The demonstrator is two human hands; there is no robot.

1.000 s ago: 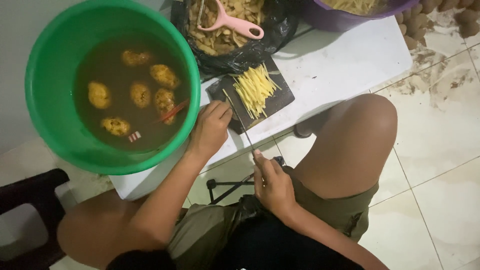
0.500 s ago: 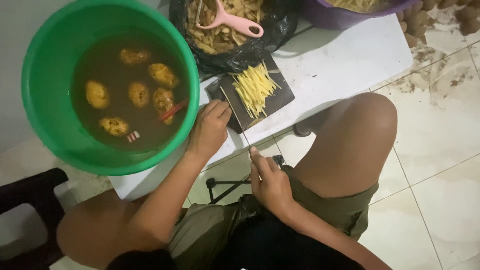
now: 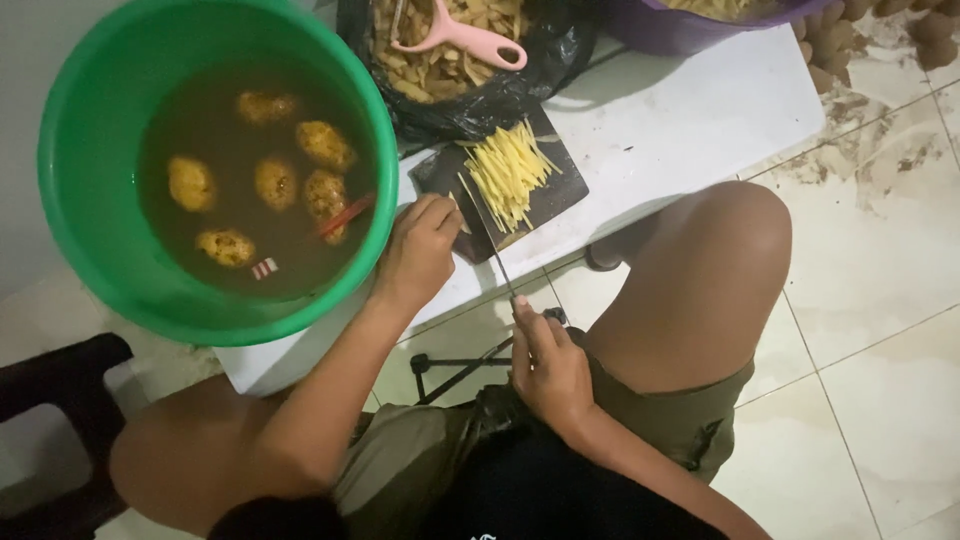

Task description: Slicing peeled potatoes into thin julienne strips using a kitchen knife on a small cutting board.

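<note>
This looks like an informal home cooking corner set up low to the floor, not a fitted kitchen. A small white table (image 3: 680,110) stands on pale, stained floor tiles (image 3: 880,300) that fill the right of the frame. At upper left sits 1 green bucket (image 3: 70,190) of murky water with peeled potatoes (image 3: 275,185) soaking in it. At top centre a black bag (image 3: 480,100) holds peelings and a pink peeler (image 3: 465,38). A dark cutting board (image 3: 550,195) near the middle carries potato strips (image 3: 508,170), and unpeeled potatoes (image 3: 830,45) lie heaped on the floor at upper right.
</note>
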